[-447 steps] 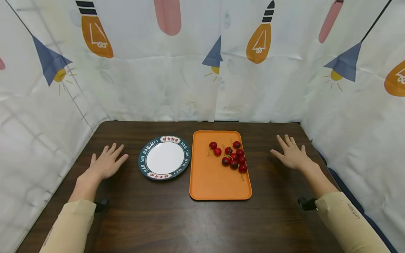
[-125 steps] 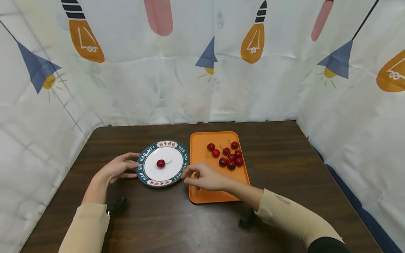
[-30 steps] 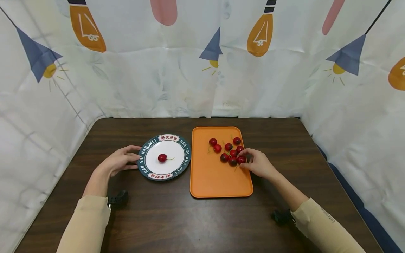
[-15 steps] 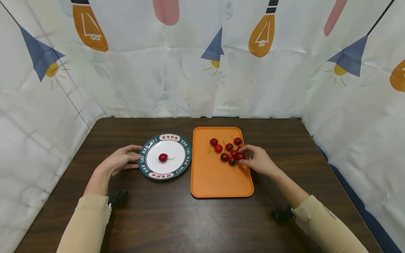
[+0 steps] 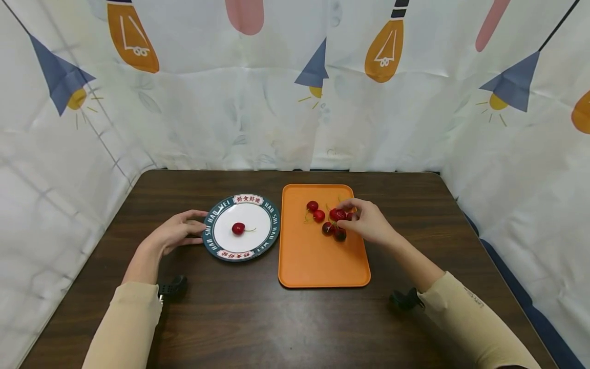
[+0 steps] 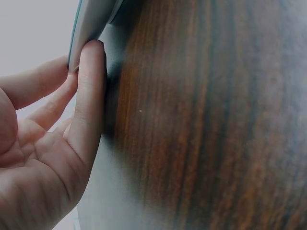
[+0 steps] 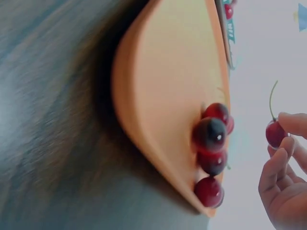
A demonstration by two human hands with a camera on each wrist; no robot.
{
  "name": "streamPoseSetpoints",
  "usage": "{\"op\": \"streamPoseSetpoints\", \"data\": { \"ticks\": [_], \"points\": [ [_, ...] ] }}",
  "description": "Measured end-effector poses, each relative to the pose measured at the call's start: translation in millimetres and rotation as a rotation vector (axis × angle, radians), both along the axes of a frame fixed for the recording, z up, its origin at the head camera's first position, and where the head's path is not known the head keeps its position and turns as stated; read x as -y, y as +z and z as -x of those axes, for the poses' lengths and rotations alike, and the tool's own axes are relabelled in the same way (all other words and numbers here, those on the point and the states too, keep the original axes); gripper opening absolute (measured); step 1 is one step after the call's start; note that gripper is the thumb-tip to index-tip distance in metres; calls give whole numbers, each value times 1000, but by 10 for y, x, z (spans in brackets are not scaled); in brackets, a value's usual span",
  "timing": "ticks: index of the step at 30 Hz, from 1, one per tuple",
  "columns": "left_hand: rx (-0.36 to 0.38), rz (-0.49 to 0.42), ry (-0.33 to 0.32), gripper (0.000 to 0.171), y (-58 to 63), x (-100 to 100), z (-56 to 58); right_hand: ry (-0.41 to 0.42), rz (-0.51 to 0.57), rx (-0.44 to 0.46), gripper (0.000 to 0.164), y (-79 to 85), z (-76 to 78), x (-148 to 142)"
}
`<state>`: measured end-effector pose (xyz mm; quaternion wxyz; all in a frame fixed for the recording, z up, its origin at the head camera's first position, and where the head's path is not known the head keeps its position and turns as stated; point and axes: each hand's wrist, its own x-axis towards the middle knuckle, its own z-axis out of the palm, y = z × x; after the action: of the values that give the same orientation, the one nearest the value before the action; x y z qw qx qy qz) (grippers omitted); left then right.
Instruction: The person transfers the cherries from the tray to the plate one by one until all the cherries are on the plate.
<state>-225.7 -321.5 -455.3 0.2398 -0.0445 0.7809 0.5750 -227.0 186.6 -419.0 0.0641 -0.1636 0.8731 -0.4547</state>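
Note:
My left hand point(image 5: 177, 233) holds the left rim of a white plate point(image 5: 244, 225) with a dark teal lettered border. Fingertips meet at the plate's edge point(image 6: 88, 28) in the left wrist view. One red cherry point(image 5: 238, 228) with a stem lies on the plate. My right hand point(image 5: 371, 223) is over the right side of an orange tray point(image 5: 318, 266). Between thumb and fingers it pinches a single red cherry point(image 7: 274, 133), stem pointing up, raised above the tray in the right wrist view. Several more cherries point(image 7: 211, 134) lie on the tray, partly hidden by the hand in the head view.
Everything stands on a dark brown wooden table point(image 5: 239, 318), the plate just left of the tray. A white patterned curtain point(image 5: 230, 113) encloses the back and sides. Each wrist wears a black strap with a device, such as the one by the left cuff point(image 5: 172, 287).
Over the last second my right hand has picked a cherry from the group's right side and lifted it slightly up and left. The left hand stays at the plate, which it reached earlier.

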Motion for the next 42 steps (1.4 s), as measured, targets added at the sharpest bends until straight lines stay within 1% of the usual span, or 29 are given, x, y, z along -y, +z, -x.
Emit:
{"op": "streamPoseSetpoints", "data": {
  "ticks": [5,10,18,24,29,34,36,42],
  "points": [
    [7,4,0,62,-4,-2,2,31,51,4,33,36,33,121],
    [4,5,-6,62,-12,4,-3,52,69,27,32,42,51,248],
    [5,-5,-1,62,15,-14,-16,131,150,62,32,60,70,441],
    [6,6,0,61,15,-30,-17,114,151,94,32,21,80,574],
    [7,6,11,62,15,-44,-23,119,155,74,33,-12,90,676],
    [2,-22,-15,65,4,-16,-30,136,144,24,32,-20,92,768],
    [-3,-35,-25,67,0,-2,-34,141,144,17,33,-22,100,808],
    [-9,-52,-17,68,4,-13,-32,143,160,44,32,-10,134,926]
  ]
}}
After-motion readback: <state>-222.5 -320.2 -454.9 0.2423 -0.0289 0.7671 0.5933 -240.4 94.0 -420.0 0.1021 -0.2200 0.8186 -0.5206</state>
